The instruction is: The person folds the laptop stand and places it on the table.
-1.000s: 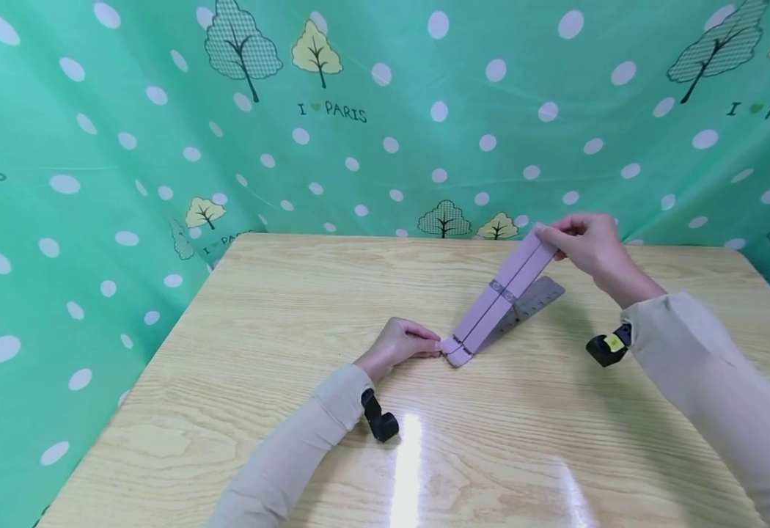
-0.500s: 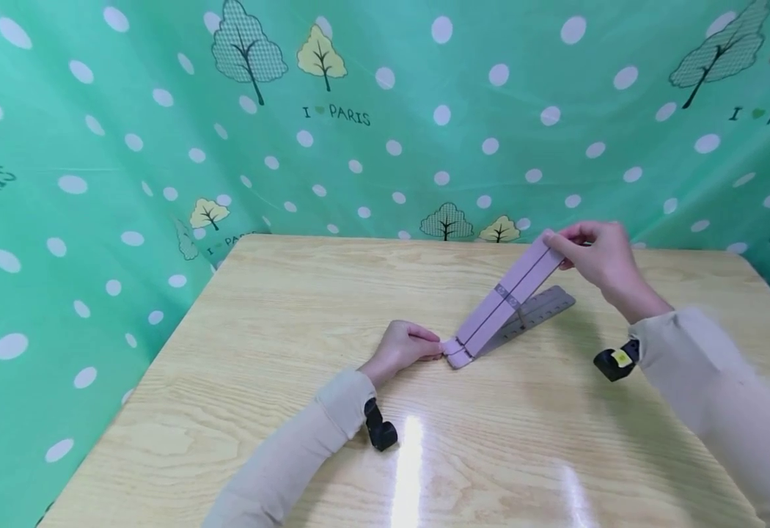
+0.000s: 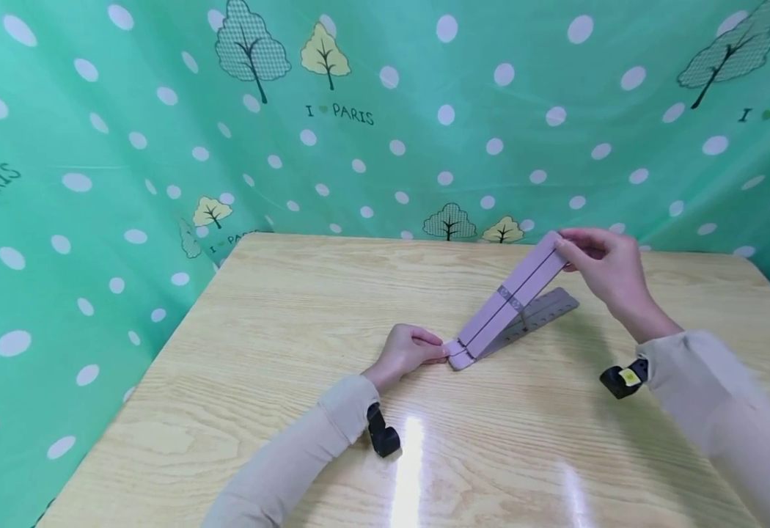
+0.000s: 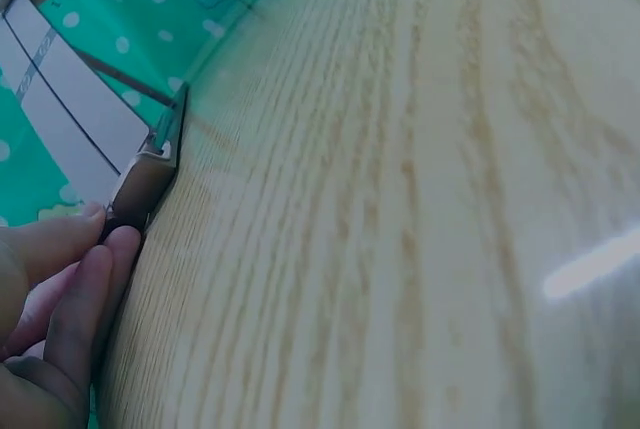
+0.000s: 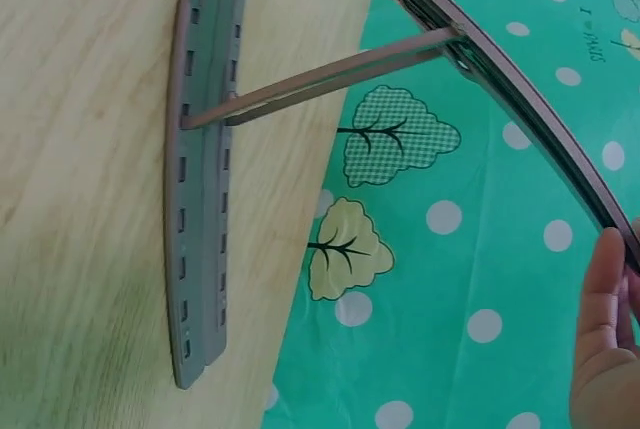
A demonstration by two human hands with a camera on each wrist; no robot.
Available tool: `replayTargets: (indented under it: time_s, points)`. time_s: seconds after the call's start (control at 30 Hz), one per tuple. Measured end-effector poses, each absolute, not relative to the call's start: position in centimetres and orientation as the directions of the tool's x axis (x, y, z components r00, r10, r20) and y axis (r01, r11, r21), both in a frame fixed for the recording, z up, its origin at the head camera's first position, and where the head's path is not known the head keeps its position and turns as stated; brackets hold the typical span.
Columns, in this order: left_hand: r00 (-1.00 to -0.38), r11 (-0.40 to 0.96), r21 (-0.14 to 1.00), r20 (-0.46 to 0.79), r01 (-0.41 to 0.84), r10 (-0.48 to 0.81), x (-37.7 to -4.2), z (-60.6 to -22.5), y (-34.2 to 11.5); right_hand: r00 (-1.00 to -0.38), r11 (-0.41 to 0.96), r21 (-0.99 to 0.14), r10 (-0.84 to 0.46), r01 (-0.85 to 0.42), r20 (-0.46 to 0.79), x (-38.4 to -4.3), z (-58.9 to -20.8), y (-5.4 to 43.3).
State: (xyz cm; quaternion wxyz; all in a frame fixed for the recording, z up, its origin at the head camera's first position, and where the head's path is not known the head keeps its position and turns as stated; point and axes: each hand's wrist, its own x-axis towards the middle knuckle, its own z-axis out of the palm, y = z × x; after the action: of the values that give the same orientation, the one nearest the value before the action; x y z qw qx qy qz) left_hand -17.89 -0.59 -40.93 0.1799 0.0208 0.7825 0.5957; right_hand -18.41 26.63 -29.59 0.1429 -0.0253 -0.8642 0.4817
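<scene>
A lilac folding laptop stand (image 3: 490, 317) stands partly unfolded right of the table's middle, its upper panel raised at a slant. Its grey base (image 5: 205, 199) lies on the tabletop with slots along both edges, and a thin strut (image 5: 320, 81) joins base and panel. At the stand's near hinged end, my left hand (image 3: 406, 353) pinches the corner between thumb and fingers; the left wrist view has this end lip (image 4: 140, 187) close up. My right hand (image 3: 612, 270) grips the top end of the raised panel, thumb on the face I see and fingers behind.
The stand rests on a light wood-grain table (image 3: 259, 308). Behind it hangs a green dotted curtain (image 3: 385, 95) with tree prints, meeting the table's far edge. Small black cameras hang at both sleeves, the left camera (image 3: 383, 436) low over the tabletop.
My right hand has shifted slightly right and down, and the raised panel has tilted lower with it. My left hand stays at the hinged end, its hold unchanged.
</scene>
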Motion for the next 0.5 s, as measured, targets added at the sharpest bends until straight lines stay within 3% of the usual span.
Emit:
replayTargets:
  time_s: [0.3, 0.5]
  points:
    - [-0.933, 0.227, 0.946, -0.281, -0.230, 0.226, -18.0, -41.4, -0.5, -0.925, 0.563, -0.809, 0.191, -0.171, 0.329, -18.8, -30.0, 26.6]
    - [-0.919, 0.129, 0.947, -0.317, -0.293, 0.236, -18.2, -41.6, -0.4, -0.920, 0.460, -0.856, 0.177, -0.235, 0.348, -20.6, -32.7, 28.9]
